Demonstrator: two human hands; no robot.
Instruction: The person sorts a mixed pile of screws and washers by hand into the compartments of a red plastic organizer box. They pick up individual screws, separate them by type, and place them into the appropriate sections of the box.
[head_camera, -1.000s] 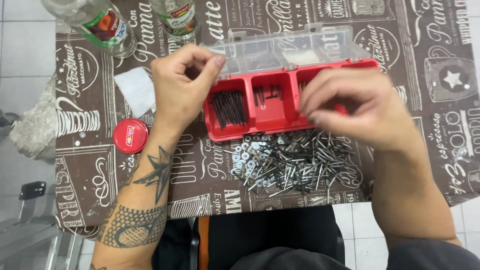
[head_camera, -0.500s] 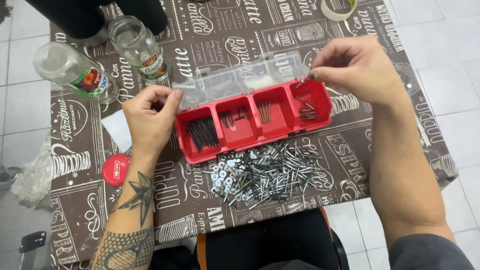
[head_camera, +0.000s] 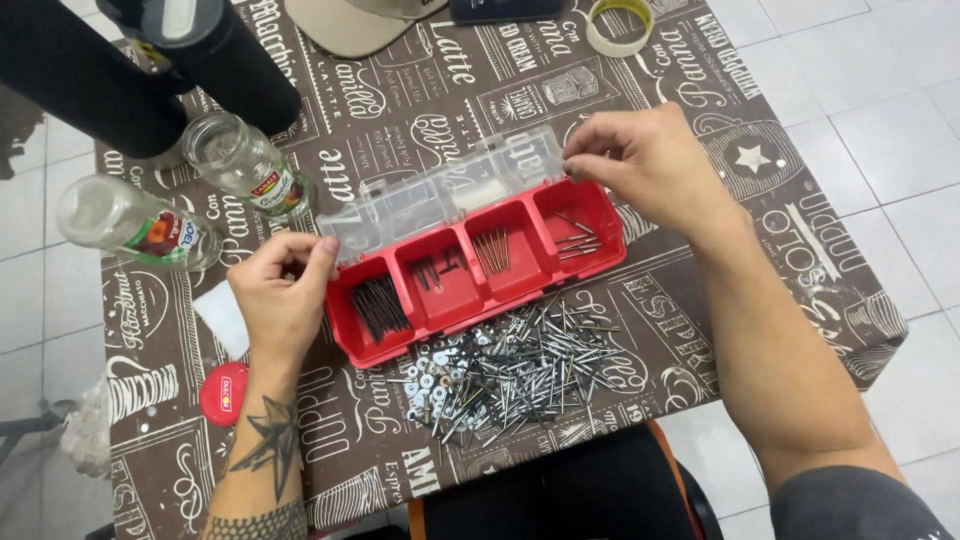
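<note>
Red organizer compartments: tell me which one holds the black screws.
The leftmost compartment of the red organizer, beside the left hand; the others hold few, thinner pieces.

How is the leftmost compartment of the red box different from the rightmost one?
The leftmost compartment of the red box holds a thick bundle of dark nails; the rightmost compartment holds only a few thin, lighter nails, loosely spread. The left hand is beside the leftmost one; the right hand is above the rightmost one, at the clear lid. Both are open.
</note>
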